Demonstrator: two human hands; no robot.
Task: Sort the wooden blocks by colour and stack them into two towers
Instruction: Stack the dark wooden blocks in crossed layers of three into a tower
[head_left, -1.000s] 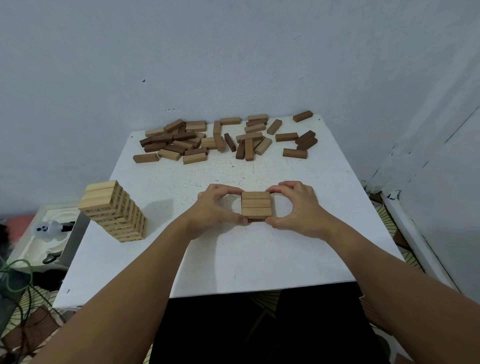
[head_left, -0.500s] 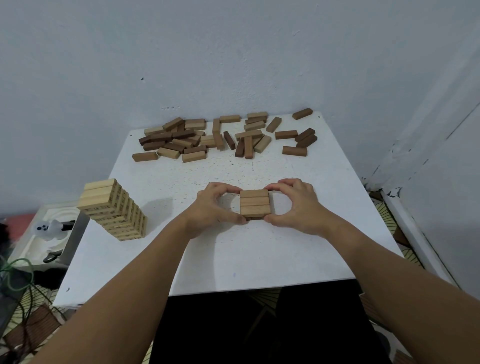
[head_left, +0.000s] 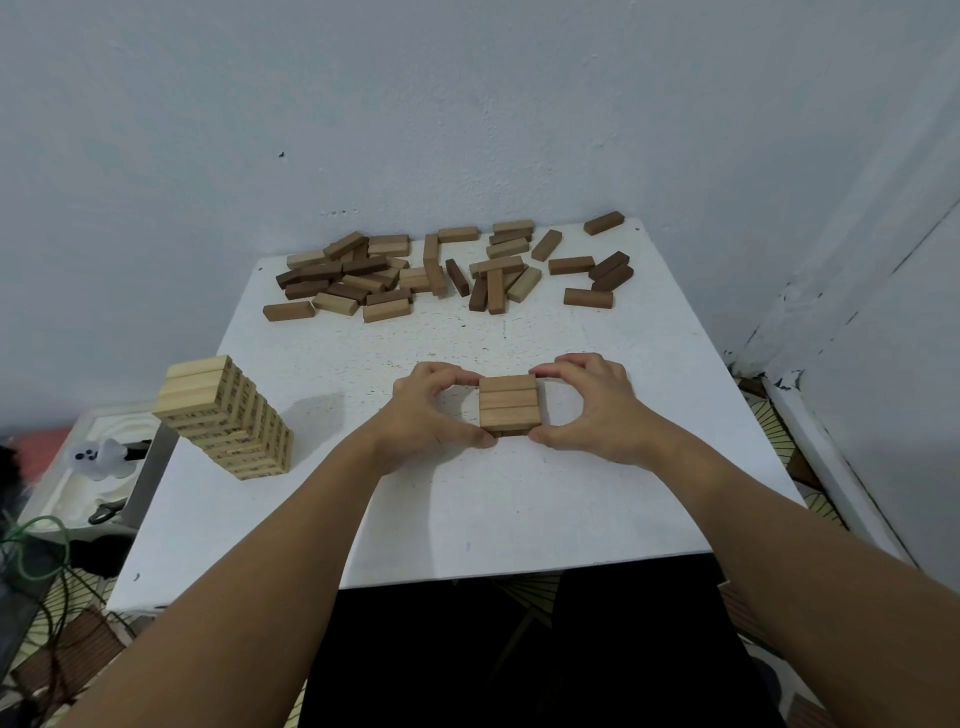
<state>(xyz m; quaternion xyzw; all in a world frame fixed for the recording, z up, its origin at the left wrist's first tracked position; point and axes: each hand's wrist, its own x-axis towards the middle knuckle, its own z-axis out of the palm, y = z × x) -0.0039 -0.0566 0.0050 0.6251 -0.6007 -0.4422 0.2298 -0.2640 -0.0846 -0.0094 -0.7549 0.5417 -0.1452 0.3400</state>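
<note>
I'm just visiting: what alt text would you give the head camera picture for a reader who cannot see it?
Two hands, the left hand and right hand, pinch the sides of a low stack of brown blocks on a white table. A taller tower of pale blocks stands at the table's left edge, and loose mixed blocks lie scattered along the far side by the wall.

Two bare forearms reach in from the lower corners of the head view, uncovered along their whole visible length: no sleeve or cuff shows on either. The wrists carry no watch, band or bracelet. The left hand (head_left: 426, 410) and the right hand (head_left: 597, 410) are bare as well, without gloves, and no ring can be made out on any finger. The thumbnails that show are short and unpainted. No other part of the person is in view.
</note>
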